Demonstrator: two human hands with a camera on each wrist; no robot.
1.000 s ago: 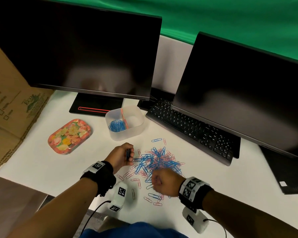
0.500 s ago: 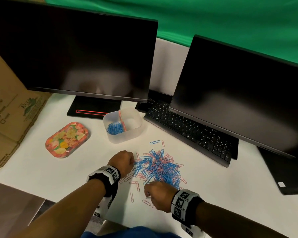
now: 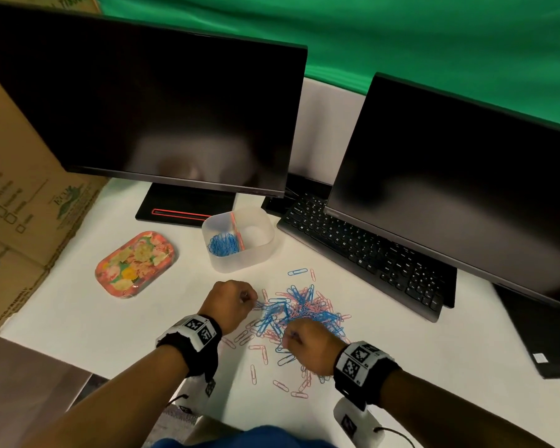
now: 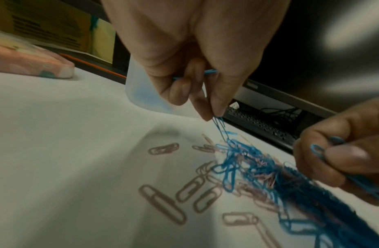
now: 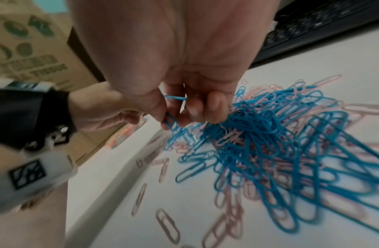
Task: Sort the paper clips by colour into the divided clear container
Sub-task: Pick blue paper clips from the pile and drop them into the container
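- Clips first: thin wire paper clips in blue and pink, heaped in a tangled pile (image 3: 299,313) on the white tabletop (image 3: 401,367), with loose pink strays (image 3: 254,374) flat on the near side.
- Clear container (image 3: 240,239) is frosted plastic with rounded corners, sitting behind the pile. A bunch of blue clips (image 3: 223,245) fills its left compartment against the orange divider; the right side looks bare from the head view.
- Left hand (image 3: 230,307) sits at the pile's left edge. The left wrist view shows what the head view can't: its grip is pinched together on a blue clip (image 4: 219,124) dangling from the fingertips, and more blue wire pokes out of the curled fingers higher up.
- Right hand (image 3: 311,345) is on the near edge of the pile. The right wrist view shows thumb and finger clamped on a blue clip (image 5: 170,120), with another blue clip tucked inside the fist.
- Around it: a floral rounded tin (image 3: 136,264) to the left, a black keyboard (image 3: 366,253) to the right, two dark monitors behind and a cardboard box on the far left.
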